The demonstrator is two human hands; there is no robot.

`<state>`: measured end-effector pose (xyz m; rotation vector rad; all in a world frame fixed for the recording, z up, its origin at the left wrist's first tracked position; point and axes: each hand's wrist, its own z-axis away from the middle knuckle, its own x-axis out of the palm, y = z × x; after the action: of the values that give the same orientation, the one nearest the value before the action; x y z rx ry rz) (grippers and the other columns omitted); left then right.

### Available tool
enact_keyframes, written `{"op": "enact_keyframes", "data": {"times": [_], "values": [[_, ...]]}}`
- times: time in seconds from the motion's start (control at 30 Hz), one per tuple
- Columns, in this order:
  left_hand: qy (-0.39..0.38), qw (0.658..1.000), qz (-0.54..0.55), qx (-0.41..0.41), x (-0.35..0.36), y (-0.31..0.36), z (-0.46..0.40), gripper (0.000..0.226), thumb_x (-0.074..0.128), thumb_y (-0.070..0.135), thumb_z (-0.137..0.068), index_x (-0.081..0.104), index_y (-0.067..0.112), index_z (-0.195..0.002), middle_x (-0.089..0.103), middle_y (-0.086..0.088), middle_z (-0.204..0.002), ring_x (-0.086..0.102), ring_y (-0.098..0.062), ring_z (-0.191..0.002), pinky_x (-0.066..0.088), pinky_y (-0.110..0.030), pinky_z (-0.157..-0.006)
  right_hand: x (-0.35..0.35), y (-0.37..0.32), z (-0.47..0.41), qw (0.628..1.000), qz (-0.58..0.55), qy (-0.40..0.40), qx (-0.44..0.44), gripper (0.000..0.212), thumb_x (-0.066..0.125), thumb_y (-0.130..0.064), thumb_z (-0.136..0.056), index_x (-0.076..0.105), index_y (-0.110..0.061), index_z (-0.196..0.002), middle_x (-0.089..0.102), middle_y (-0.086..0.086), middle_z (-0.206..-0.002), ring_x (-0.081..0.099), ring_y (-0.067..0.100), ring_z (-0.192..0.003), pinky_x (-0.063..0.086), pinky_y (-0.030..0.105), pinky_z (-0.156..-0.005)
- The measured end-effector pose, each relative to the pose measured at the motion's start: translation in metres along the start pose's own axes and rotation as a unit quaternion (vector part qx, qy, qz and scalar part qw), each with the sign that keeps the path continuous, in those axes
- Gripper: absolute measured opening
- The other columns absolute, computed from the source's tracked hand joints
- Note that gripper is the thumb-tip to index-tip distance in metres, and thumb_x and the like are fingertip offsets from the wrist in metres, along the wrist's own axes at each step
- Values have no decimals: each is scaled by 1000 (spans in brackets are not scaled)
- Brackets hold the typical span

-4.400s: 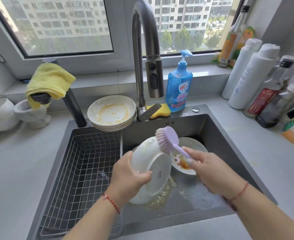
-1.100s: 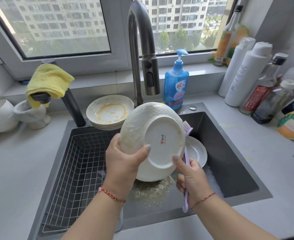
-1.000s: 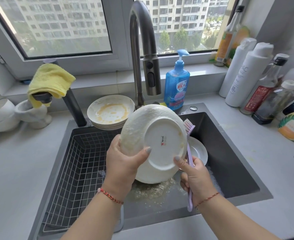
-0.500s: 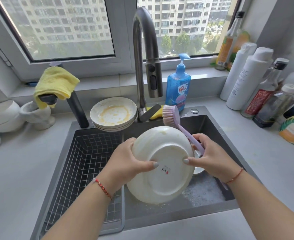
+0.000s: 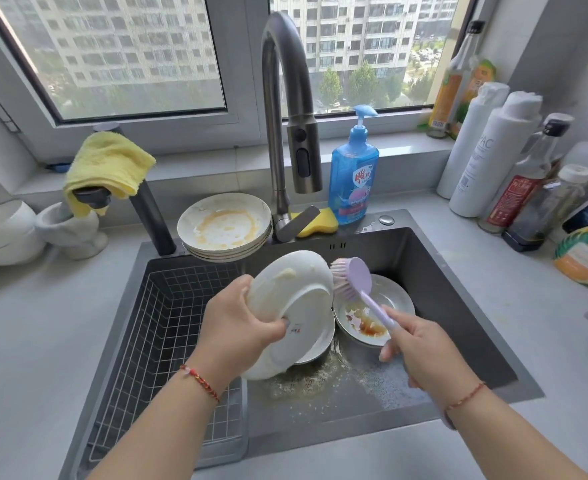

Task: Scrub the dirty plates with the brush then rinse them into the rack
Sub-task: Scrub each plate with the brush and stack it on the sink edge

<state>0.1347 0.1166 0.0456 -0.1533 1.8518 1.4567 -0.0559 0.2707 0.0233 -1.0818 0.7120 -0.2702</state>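
Below the window, over the dark sink (image 5: 424,271) at frame centre, the left hand (image 5: 240,327) grips a tilted plate (image 5: 292,306) by its rim, probably so the brush (image 5: 351,277), clasped by the right hand (image 5: 420,351), reaches it.

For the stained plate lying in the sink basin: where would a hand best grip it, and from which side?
Grip the dirty plate by its bare far-right rim, coming from above right. It lies flat, face up; the held plate and brush crowd its left, and sauce pools near its middle.
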Motion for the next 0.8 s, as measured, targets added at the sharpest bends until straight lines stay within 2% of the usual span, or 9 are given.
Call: {"op": "enact_keyframes", "data": {"times": [0.1,0.17,0.2,0.33,0.37,0.5,0.63,0.7,0.8], "values": [[3,1000,-19,7,3,2,1,37,89,19,-62,56,14,-77,63,4,-74,60,-7,-67,45,-12,-53,10,-16,11,998,18,4,-55,38,44,-16,-98,58,-38,-126,45,-7,-51,35,3,-38,36,24,-44],[4,1000,-25,-2,7,3,0,35,87,17,-64,54,15,-77,61,6,-72,58,-7,-65,43,-10,-51,14,-35,28,990,63,-17,-126,40,45,-17,-98,52,-40,-130,45,-13,-46,41,2,-42,30,11,-52],[7,1000,-30,-7,8,2,-1,33,85,18,-67,54,15,-80,60,7,-72,56,-9,-66,42,-10,-51,17,-43,39,981,103,-40,-158,42,45,-19,-98,47,-43,-133,46,-11,-48,43,3,-45,29,11,-52],[11,994,-105,29,13,3,-4,46,77,26,-78,53,17,-116,51,13,-93,50,-6,-87,35,-3,-61,27,-57,71,942,244,-111,-200,46,39,-32,-99,31,-57,-136,52,-3,-68,39,10,-52,31,20,-56],[6,996,-88,23,13,2,-2,45,78,25,-77,55,17,-114,53,14,-92,52,-6,-87,36,-5,-61,24,-60,70,941,256,-106,-197,45,39,-32,-100,31,-57,-137,55,-3,-71,38,10,-53,32,19,-56],[11,1000,11,14,4,-4,7,36,89,17,-63,55,14,-77,61,3,-73,58,-10,-66,46,-15,-52,2,-55,32,973,188,-19,-130,41,42,-23,-99,46,-49,-131,58,-2,-64,41,5,-43,33,15,-46],[21,999,39,28,-2,-2,6,37,90,19,-62,59,15,-80,64,1,-81,62,-12,-74,51,-21,-56,-2,-40,15,986,163,4,-45,36,38,-19,-100,58,-35,-125,46,-6,-58,37,8,-45,39,27,-48],[24,999,36,28,-4,0,5,36,89,19,-62,58,16,-79,63,2,-79,61,-11,-72,51,-20,-55,3,-43,24,987,141,6,-78,39,40,-21,-99,54,-46,-125,54,0,-62,38,6,-41,38,26,-47],[22,999,35,21,4,-4,3,35,88,14,-65,55,16,-77,61,5,-73,57,-7,-65,44,-10,-53,12,-56,51,974,140,-41,-173,45,43,-23,-99,42,-62,-121,54,-1,-60,42,6,-45,32,15,-49]]}}
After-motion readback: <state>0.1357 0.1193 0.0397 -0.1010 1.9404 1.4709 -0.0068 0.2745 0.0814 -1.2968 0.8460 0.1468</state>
